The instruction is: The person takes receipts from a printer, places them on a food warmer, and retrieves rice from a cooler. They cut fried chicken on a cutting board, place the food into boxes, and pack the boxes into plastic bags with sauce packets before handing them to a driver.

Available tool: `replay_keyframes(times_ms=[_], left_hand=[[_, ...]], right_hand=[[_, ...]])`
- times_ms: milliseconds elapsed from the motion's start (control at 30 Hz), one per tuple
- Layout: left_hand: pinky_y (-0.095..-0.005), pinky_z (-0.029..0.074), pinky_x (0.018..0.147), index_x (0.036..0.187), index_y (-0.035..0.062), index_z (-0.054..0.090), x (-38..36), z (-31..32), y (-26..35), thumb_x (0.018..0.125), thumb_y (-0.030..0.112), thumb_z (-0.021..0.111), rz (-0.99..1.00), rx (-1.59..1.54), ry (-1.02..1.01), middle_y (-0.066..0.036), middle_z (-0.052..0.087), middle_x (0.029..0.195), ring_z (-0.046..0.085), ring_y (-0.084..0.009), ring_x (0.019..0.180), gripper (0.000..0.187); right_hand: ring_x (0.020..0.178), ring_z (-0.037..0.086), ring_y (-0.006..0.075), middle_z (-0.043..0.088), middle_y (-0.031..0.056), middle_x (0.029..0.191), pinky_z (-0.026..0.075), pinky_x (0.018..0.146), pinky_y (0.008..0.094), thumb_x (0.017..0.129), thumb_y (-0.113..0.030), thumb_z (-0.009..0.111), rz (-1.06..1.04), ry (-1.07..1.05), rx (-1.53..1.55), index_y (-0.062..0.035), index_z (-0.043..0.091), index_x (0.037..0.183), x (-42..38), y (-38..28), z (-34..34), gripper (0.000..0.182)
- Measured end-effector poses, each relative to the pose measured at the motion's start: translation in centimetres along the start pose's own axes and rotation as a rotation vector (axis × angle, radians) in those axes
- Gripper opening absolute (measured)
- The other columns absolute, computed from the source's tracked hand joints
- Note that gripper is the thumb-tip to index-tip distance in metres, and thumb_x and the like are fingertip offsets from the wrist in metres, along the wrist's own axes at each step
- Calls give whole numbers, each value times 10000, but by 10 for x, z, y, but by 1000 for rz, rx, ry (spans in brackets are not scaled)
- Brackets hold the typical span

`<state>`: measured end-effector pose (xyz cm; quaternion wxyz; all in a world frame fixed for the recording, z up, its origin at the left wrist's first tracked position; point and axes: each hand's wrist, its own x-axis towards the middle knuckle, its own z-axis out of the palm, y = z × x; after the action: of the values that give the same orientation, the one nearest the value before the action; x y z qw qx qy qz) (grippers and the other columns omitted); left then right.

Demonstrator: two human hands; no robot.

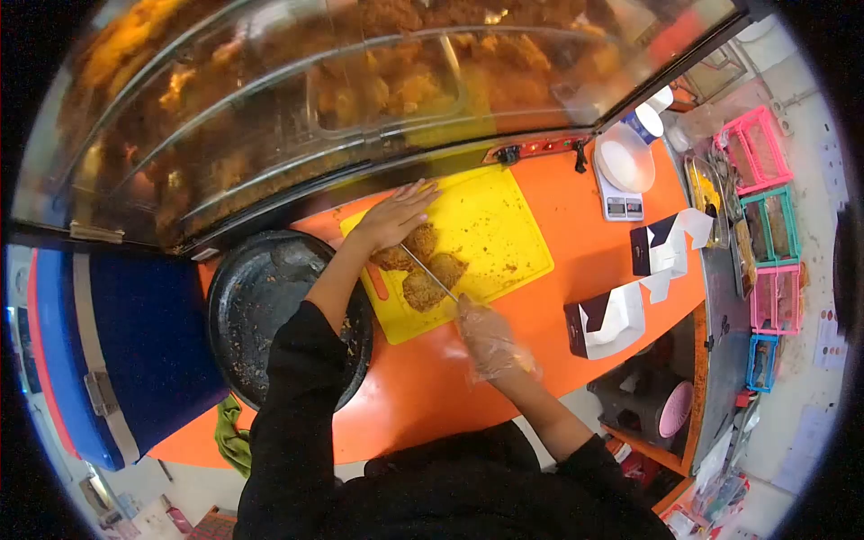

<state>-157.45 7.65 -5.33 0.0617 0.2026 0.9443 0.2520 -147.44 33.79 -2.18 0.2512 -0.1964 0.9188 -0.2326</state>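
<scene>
A yellow cutting board (513, 225) lies on the orange table, with brown breaded fried pieces (435, 283) and scattered crumbs on it. My right hand (490, 340), in a clear plastic glove, is closed round the handle of a knife (427, 268). The blade lies across the fried food, its far end close to my left hand. Bare and with fingers stretched out, my left hand (396, 218) is over the upper edge of the food, near the blade's tip. Whether its palm touches the food or the blade is hidden.
Left of the board stands a large black round tray (261, 270). A glass display case (360, 108) of fried food borders the back. To the right are a kitchen scale (623, 205) with a white bowl (625, 157), and open paper boxes (612, 324). A green cloth (231, 436) hangs at the table's front edge.
</scene>
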Motion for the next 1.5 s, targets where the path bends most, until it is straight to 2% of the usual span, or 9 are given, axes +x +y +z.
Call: replay_keyframes(times_ms=[67,200,500,800,900,1000,1067,1300,1500], left_hand=[[-383,107,1110,1412,135,175,0,4,-3,951,339,274,-71,-100,-55,-51,147,1472,77,-216,1363,514],[-365,87,1113,1414,138,167,4,10,-17,953,329,272,-92,-111,-29,-57,145,1472,59,-208,1365,509],[-339,89,1114,1412,126,168,1,3,-11,955,312,259,-35,-50,-39,-56,159,1469,97,-202,1361,502],[-364,267,1046,1376,153,296,-9,9,4,943,349,298,-70,-81,83,-64,314,1410,246,-232,1316,475],[-371,249,1058,1379,148,288,2,13,0,945,340,298,-64,-88,54,-66,309,1412,258,-254,1310,475],[-365,204,1082,1374,127,291,11,6,-9,948,314,304,77,-148,142,-65,294,1419,235,-250,1321,466],[-364,173,1096,1362,109,311,1,9,9,949,299,313,30,-57,198,-63,282,1425,214,-238,1330,454],[-380,181,1092,1334,98,363,3,-23,25,955,275,299,85,-278,227,-50,306,1416,219,-234,1332,423],[-364,194,1088,1344,143,360,17,1,13,958,290,269,-13,-367,144,-53,302,1418,234,-244,1325,423]], right_hand=[[787,585,346,602,185,803,468,668,437,900,-214,388,-287,51,-181,-40,512,974,0,-9,-22,225],[772,597,341,612,178,796,478,633,424,894,-194,395,216,-234,-271,-25,523,956,30,-21,-14,221],[678,568,368,575,197,721,439,600,461,904,-236,407,22,-82,-203,2,508,870,21,0,20,261],[667,563,340,569,170,706,430,585,456,877,-218,421,-184,192,-164,-26,511,880,28,27,41,213],[661,564,335,570,169,705,431,573,444,855,-213,442,-184,45,-12,-33,513,905,7,41,51,200],[664,567,333,581,167,720,438,568,425,833,-212,467,-537,510,-133,-41,531,892,28,30,43,192],[672,571,331,590,167,739,444,568,413,837,-225,472,-183,284,-198,-40,547,852,14,20,52,200],[703,576,349,597,188,779,454,612,432,875,-244,446,-86,64,-219,-26,551,874,-5,-16,-25,242],[714,576,344,585,189,754,458,627,432,877,-220,443,-226,234,-255,-22,540,841,-3,-11,-36,223]])
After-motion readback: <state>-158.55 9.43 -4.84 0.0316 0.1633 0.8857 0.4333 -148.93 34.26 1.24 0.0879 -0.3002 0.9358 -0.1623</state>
